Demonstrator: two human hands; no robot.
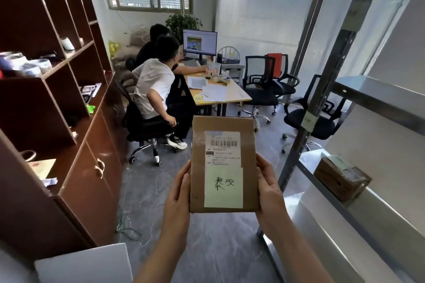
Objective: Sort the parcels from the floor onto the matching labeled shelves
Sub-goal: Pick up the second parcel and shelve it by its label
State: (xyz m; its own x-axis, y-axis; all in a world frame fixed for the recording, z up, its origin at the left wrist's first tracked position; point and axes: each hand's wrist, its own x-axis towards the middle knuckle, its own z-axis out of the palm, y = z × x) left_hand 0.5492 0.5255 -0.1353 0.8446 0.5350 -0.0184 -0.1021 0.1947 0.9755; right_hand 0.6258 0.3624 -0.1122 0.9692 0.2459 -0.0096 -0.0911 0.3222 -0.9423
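Both hands are grasping one parcel. The only fingers (186, 170) that show are the thumbs, laid along its front edges; the rest are hidden behind the card. The left hand (178, 193) takes the left long edge and the right hand (270, 188) the right, both near the bottom corners. The parcel (199, 145) is a flat brown box held upright in the air, well off the floor (218, 248), with its face turned to the camera. On that face sit a printed label (222, 147) with a barcode and, below it, a pale green note (223, 187) bearing two handwritten characters.

Just right of the right hand stands a metal rack (322, 89). One brown box (341, 177) lies on its lower shelf (308, 163). A small pale tag (309, 122) is stuck to the post, too blurred to read.

The step in hand looks to be reading the destination off the note. The next move calls for finding the shelf whose tag carries the same characters, turning right toward the rack, and sliding the parcel on flat. Whether the shelf with the box is the match cannot be told.
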